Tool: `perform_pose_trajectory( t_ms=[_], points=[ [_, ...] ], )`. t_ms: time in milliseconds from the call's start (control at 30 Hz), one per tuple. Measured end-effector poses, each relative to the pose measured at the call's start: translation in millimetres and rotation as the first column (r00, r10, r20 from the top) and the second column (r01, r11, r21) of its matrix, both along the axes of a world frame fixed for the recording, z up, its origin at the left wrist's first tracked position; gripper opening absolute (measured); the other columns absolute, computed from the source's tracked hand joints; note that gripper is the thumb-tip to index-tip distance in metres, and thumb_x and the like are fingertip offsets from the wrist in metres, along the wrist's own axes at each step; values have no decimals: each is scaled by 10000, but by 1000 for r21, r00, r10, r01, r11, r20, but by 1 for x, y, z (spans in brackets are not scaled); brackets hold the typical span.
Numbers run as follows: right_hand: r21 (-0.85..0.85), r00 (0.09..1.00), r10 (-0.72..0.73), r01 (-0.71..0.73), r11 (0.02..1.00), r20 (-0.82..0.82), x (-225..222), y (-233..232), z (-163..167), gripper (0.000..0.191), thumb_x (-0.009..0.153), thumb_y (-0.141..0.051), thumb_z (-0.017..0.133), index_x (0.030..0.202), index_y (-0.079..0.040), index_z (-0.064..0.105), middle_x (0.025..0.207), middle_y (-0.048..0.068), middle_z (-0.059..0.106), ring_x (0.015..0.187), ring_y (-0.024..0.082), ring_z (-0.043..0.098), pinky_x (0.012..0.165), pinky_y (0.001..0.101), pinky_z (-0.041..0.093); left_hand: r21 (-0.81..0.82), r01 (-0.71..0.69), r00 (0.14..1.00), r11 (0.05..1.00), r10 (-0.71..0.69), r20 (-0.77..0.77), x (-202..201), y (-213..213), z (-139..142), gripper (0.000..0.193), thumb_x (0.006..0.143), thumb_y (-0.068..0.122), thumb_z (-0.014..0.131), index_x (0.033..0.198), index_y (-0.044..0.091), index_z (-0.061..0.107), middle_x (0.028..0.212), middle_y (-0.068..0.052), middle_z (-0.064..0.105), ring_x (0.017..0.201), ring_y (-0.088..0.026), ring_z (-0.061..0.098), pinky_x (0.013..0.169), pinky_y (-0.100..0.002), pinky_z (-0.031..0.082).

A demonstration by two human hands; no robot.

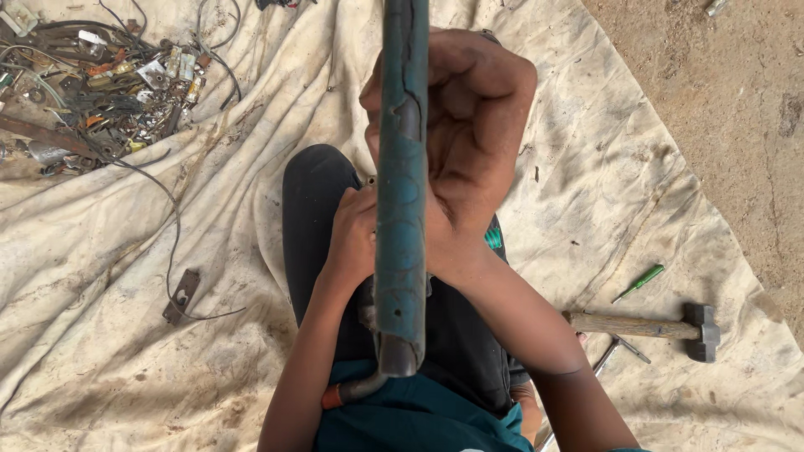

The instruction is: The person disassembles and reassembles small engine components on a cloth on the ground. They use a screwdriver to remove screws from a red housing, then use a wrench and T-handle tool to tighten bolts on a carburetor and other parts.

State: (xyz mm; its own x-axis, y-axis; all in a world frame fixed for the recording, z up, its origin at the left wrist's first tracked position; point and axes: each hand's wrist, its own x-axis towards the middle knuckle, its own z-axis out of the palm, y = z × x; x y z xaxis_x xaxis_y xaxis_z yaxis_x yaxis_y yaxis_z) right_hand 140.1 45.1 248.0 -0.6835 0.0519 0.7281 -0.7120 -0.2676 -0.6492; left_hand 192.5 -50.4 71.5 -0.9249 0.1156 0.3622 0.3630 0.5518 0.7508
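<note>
One teal metal pipe point(401, 209) runs straight down the middle of the frame, from the top edge to a dark open end just above the person's lap. Its paint is scuffed and cracked. The right hand point(469, 142), in the upper centre, is closed in a fist around the pipe, its fingers point(494, 75) wrapped tight and hidden partly behind the tube. The left hand point(352, 243), lower and just left of the pipe, is curled against the tube's side; whether its fingers close fully around it cannot be told, as the pipe covers them. A single bent grey rod with an orange tip point(352, 391) sits below the pipe's end, at the lower centre.

The person sits on one stained cream cloth point(126, 318) spread over bare dirt ground point(729, 100), which shows at the upper right. At the right of the frame lie three tools: one hammer with a wooden handle point(645, 326), one green-handled screwdriver point(639, 283) just above it, and one small metal tool point(615, 350) just below the handle. At the upper left is one heap of scrap wires and small metal parts point(100, 84), too tangled to count. One flat metal bracket point(182, 295) lies at the left, with a wire looped by it.
</note>
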Motion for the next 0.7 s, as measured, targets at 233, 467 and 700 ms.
perform_pose_trajectory(
  t_ms=[233,467,700],
  points=[
    [-100,976,-216,215,971,1,5,-8,-11,517,969,-271,750,1343,-49,471,881,103,596,634,107,559,558,216,453,-1,-14,997,1000,14,-71,0,-3,-13,146,849,80,739,981,35,694,997,-68,695,927,-265,586,830,-380,443],
    [-104,982,-190,190,976,4,1,-1,-8,753,895,-506,660,1428,-24,436,758,88,544,537,108,480,491,235,383,-80,-21,999,997,17,-48,-3,0,-6,137,821,140,800,897,86,699,735,0,554,739,-175,550,758,-367,396],
    [-106,993,-118,120,987,25,-3,5,-7,1028,821,-742,570,1512,1,401,635,72,491,440,109,402,424,254,313,-51,16,991,999,-22,-131,0,-4,10,235,874,276,793,1037,111,754,769,22,551,778,-161,552,747,-350,365]
  ],
)
